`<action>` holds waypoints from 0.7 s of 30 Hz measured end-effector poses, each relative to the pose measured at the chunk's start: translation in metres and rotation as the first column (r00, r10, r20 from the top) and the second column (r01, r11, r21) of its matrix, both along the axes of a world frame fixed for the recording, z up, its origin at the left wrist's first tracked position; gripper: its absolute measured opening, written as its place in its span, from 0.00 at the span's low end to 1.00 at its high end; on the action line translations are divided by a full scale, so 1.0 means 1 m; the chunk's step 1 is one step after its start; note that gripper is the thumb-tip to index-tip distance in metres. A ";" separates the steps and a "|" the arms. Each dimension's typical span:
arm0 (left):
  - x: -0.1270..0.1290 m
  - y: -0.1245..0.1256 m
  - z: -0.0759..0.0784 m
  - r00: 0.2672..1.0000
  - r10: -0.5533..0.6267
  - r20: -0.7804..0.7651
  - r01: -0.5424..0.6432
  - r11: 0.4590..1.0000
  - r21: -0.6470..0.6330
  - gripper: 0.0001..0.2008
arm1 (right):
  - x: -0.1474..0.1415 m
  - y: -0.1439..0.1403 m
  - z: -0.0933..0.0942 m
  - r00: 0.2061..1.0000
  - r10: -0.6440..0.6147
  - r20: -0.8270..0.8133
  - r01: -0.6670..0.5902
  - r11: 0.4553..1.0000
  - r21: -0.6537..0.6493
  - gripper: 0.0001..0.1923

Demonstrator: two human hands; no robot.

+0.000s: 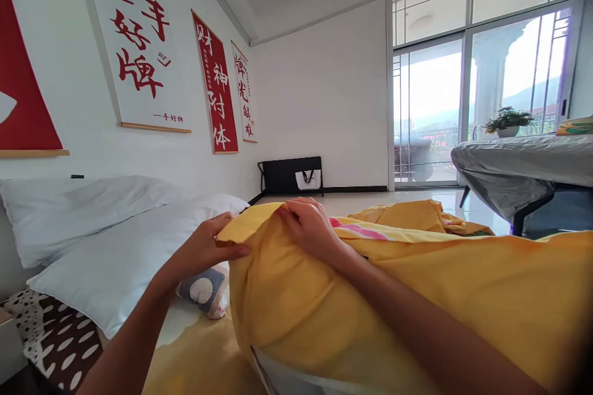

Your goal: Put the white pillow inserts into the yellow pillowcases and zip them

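A big yellow duvet cover [417, 296] lies bunched across the bed in front of me. My left hand [206, 250] pinches its near corner between thumb and fingers. My right hand [310, 225] grips the top edge of the same corner from above, fingers curled over the fabric. A pink striped patch shows on the cover just right of my right hand. White filling or lining peeks out at the cover's lower edge [287, 379].
Two white pillows [92, 222] lie at the left against the wall. A small patterned cushion [206, 290] sits under my left hand. A dotted dark sheet [55, 333] shows at the lower left. A covered table [523, 166] with a potted plant stands right, by glass doors.
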State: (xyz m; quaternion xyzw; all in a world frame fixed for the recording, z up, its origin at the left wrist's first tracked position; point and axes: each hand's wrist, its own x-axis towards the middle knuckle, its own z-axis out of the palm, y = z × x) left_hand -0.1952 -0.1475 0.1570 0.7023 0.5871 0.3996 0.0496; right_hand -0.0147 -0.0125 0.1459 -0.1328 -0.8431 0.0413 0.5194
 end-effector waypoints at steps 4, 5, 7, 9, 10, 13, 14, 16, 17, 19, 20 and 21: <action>0.011 -0.002 -0.004 0.967 0.101 -0.233 -0.086 0.994 0.072 0.05 | -0.001 -0.003 0.000 0.993 0.079 -0.092 -0.064 0.985 0.159 0.17; 0.011 0.000 -0.005 0.973 0.120 -0.197 -0.108 0.992 0.073 0.03 | -0.001 -0.007 0.000 0.988 0.097 -0.117 -0.074 0.980 0.183 0.18; 0.007 0.005 -0.009 0.993 0.115 -0.013 -0.114 0.992 0.048 0.03 | 0.000 -0.015 0.001 0.981 0.124 -0.150 -0.090 0.972 0.216 0.20; -0.001 0.012 -0.014 0.973 0.043 0.226 -0.053 0.998 0.041 0.05 | 0.001 -0.024 0.001 0.984 0.142 -0.109 -0.111 0.961 0.254 0.21; -0.005 0.017 -0.018 0.943 0.001 0.333 -0.023 0.998 0.062 0.07 | 0.003 -0.028 0.002 0.989 0.137 -0.055 -0.117 0.955 0.272 0.21; -0.012 0.032 -0.035 0.819 -0.067 0.569 -0.029 0.987 0.158 0.13 | 0.016 -0.033 0.005 0.987 0.024 0.156 -0.071 0.950 0.303 0.13; -0.013 0.037 -0.041 0.773 -0.059 0.632 -0.066 0.983 0.173 0.16 | 0.025 -0.031 0.007 0.973 -0.044 0.226 -0.029 0.951 0.309 0.15; -0.016 0.048 -0.053 0.705 -0.014 0.709 -0.172 0.967 0.189 0.20 | 0.053 -0.018 0.008 0.921 -0.195 0.337 0.078 0.940 0.332 0.23; -0.018 0.052 -0.058 0.704 0.005 0.710 -0.219 0.953 0.211 0.20 | 0.072 -0.007 0.007 0.886 -0.267 0.380 0.131 0.928 0.348 0.24; -0.024 0.061 -0.066 0.745 0.032 0.666 -0.284 0.919 0.274 0.18 | 0.124 0.021 0.002 0.822 -0.392 0.414 0.245 0.898 0.366 0.24; -0.028 0.065 -0.069 0.765 0.049 0.642 -0.306 0.905 0.295 0.17 | 0.156 0.036 -0.001 0.788 -0.448 0.423 0.301 0.879 0.371 0.24; -0.034 0.068 -0.071 0.771 0.076 0.633 -0.332 0.896 0.296 0.15 | 0.192 0.052 -0.006 0.746 -0.517 0.419 0.372 0.846 0.382 0.25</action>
